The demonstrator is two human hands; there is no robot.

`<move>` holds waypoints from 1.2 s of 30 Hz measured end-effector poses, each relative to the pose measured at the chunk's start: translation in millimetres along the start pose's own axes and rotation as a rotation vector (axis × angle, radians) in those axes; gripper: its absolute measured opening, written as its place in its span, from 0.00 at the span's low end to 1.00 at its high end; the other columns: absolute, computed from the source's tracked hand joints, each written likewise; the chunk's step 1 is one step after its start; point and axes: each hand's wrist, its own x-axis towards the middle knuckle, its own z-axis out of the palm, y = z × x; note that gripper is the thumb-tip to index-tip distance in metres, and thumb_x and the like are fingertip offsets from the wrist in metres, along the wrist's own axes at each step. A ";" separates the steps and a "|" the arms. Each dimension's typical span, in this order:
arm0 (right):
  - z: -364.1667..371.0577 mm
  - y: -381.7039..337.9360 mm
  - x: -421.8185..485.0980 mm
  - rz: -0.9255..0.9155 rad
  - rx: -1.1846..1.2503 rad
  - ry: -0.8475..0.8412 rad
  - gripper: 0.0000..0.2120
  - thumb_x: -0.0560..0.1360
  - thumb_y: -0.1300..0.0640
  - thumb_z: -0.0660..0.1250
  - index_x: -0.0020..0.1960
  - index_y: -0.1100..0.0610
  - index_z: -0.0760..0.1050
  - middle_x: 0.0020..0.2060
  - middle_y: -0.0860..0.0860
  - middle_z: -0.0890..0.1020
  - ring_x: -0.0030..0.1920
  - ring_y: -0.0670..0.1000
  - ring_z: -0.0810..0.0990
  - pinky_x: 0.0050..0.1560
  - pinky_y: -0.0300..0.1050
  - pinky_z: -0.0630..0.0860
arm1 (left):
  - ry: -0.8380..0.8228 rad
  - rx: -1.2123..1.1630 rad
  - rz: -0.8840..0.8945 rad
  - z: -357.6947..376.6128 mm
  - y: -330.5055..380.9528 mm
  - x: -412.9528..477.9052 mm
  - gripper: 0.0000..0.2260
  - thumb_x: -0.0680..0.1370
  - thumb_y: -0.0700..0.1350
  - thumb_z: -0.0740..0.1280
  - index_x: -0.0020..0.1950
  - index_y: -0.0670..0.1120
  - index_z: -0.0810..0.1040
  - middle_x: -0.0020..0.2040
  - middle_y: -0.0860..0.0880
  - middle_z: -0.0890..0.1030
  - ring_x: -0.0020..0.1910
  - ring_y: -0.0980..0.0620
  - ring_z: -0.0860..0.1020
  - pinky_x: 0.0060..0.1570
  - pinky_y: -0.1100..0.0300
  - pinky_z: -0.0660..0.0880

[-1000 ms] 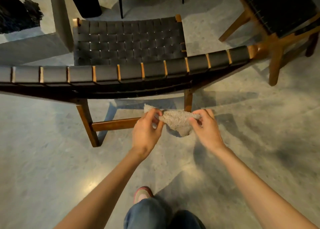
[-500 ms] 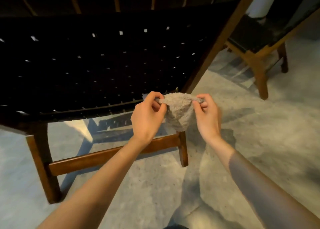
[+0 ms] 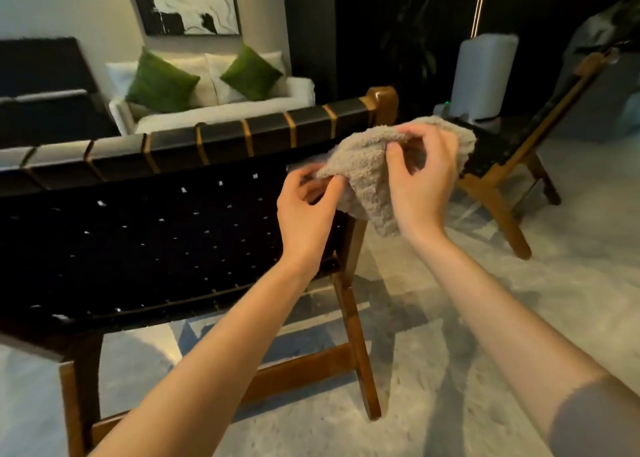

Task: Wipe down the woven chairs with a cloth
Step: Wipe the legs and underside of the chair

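Observation:
A black woven chair (image 3: 145, 235) with a brown wooden frame stands in front of me, seen from behind its backrest. Both hands hold a fluffy grey-beige cloth (image 3: 363, 169) in the air just behind the backrest's upper right corner. My left hand (image 3: 306, 211) pinches the cloth's lower left edge. My right hand (image 3: 420, 179) grips its upper part, fingers curled over the top. A second woven chair (image 3: 512, 152) stands to the right, partly hidden behind the cloth and my right hand.
A white sofa (image 3: 214, 107) with green cushions sits beyond the chair, under a black-and-white picture. A pale cylindrical appliance (image 3: 485, 76) stands at the back right. Another dark woven piece (image 3: 45, 89) is at the far left. Grey stone floor lies around the chairs.
My view has lifted from the floor and seat to the chair's backrest and the room. Both hands have raised the cloth to the backrest's top right corner, the right hand higher than before.

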 end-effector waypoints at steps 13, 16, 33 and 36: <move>27.0 9.1 23.2 0.044 0.172 -0.142 0.25 0.80 0.58 0.62 0.75 0.58 0.61 0.64 0.53 0.77 0.60 0.39 0.75 0.54 0.27 0.72 | 0.139 0.033 0.070 46.6 -8.2 28.2 0.12 0.72 0.49 0.73 0.54 0.52 0.79 0.48 0.58 0.82 0.48 0.64 0.79 0.53 0.65 0.76; 27.0 17.8 18.3 0.044 0.159 -0.125 0.24 0.79 0.58 0.63 0.73 0.60 0.64 0.61 0.52 0.79 0.58 0.39 0.77 0.56 0.30 0.73 | 0.124 0.086 0.109 48.0 -15.3 30.7 0.10 0.73 0.48 0.72 0.53 0.53 0.81 0.44 0.62 0.81 0.48 0.64 0.79 0.55 0.60 0.77; 24.7 76.9 -23.7 0.095 0.009 -0.209 0.20 0.79 0.59 0.63 0.31 0.47 0.63 0.24 0.43 0.64 0.27 0.40 0.63 0.30 0.35 0.57 | -0.033 0.289 0.260 24.4 -80.7 29.3 0.09 0.75 0.46 0.71 0.54 0.54 0.80 0.48 0.65 0.79 0.50 0.70 0.76 0.54 0.72 0.71; 27.4 96.2 -36.7 0.157 0.048 -0.247 0.22 0.78 0.59 0.64 0.30 0.46 0.62 0.22 0.42 0.65 0.27 0.39 0.62 0.28 0.34 0.56 | -0.010 0.326 0.218 20.4 -109.7 24.2 0.09 0.75 0.46 0.71 0.55 0.47 0.82 0.51 0.55 0.82 0.54 0.65 0.77 0.57 0.71 0.70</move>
